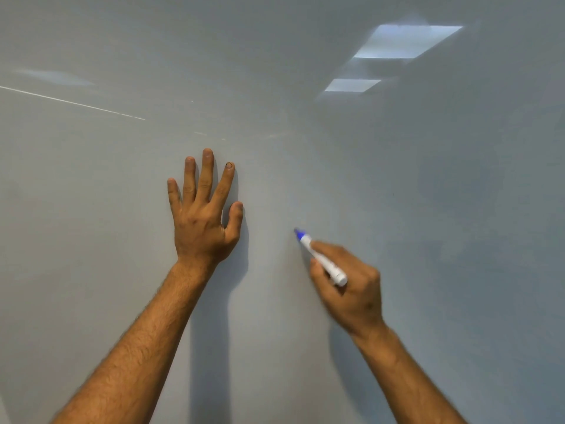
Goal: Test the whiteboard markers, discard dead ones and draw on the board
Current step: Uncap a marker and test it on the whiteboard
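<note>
Your left hand lies flat, fingers spread, on the whiteboard; at its four o'clock, your right hand grips the uncapped blue marker. No ink shows yet, so testing and drawing appear to remain.

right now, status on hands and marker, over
Left hand flat on the board, fingers spread. Right hand gripping the marker, uncapped blue tip at the board. No ink visible near the tip. Nothing in the way.
</note>
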`<state>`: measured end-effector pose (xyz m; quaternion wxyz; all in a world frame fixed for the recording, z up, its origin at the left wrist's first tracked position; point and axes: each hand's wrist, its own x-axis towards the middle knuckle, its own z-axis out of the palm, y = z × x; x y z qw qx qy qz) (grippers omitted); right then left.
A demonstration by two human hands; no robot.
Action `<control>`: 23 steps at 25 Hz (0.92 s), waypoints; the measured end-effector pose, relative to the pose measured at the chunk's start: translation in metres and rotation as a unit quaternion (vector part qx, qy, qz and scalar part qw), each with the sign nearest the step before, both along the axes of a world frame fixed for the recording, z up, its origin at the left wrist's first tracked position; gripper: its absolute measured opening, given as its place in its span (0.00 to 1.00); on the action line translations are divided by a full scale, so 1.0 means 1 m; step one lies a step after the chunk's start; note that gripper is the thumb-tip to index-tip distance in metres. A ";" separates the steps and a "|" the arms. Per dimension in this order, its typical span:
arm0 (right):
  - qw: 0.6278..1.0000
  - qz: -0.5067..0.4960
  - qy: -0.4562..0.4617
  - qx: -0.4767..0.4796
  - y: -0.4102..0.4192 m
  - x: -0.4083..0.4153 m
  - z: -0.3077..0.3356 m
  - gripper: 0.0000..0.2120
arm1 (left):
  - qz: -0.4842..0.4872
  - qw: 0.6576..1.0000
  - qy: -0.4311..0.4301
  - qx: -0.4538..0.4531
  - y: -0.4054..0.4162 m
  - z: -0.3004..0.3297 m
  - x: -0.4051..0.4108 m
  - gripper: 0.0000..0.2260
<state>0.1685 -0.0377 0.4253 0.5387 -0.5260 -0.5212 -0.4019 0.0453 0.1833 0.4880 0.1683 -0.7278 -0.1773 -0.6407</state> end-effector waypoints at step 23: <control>0.994 -0.063 0.059 0.068 -0.002 0.009 -0.032 0.09 | -0.009 1.000 -0.002 -0.008 0.001 -0.002 0.001 0.28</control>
